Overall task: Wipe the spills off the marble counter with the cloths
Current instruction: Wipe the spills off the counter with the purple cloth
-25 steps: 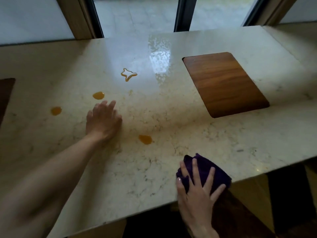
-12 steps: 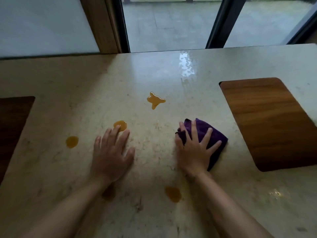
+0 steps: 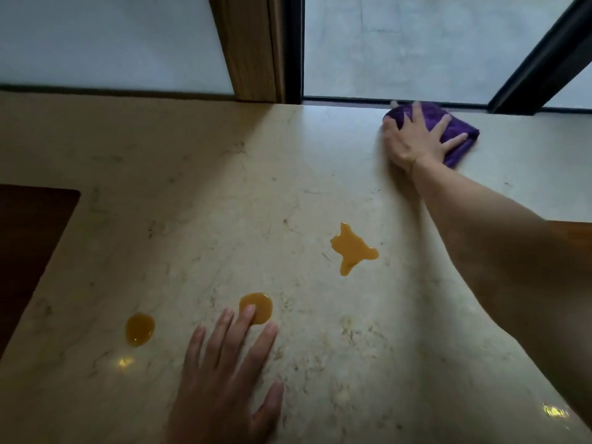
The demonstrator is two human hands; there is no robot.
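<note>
A folded purple cloth (image 3: pixel 456 131) lies at the far edge of the beige marble counter (image 3: pixel 192 203), by the window. My right hand (image 3: pixel 413 142) presses flat on it with fingers spread. Three orange spills show: a star-shaped one (image 3: pixel 352 249) in the middle, a round one (image 3: pixel 259 306) and an oval one (image 3: pixel 139 329) nearer me. My left hand (image 3: pixel 224 376) rests flat on the marble, fingers apart, holding nothing; its middle fingertip touches the round spill.
A dark wooden inset panel (image 3: pixel 28 251) sits in the counter at the left. Another wooden panel (image 3: pixel 573 232) peeks out behind my right forearm. A wooden post (image 3: pixel 253 46) and black window frames (image 3: pixel 544 56) stand along the far edge.
My right hand has slid the purple cloth from the near edge across the counter to the far edge by the window. The view has moved forward; my left hand stays flat near the round spill.
</note>
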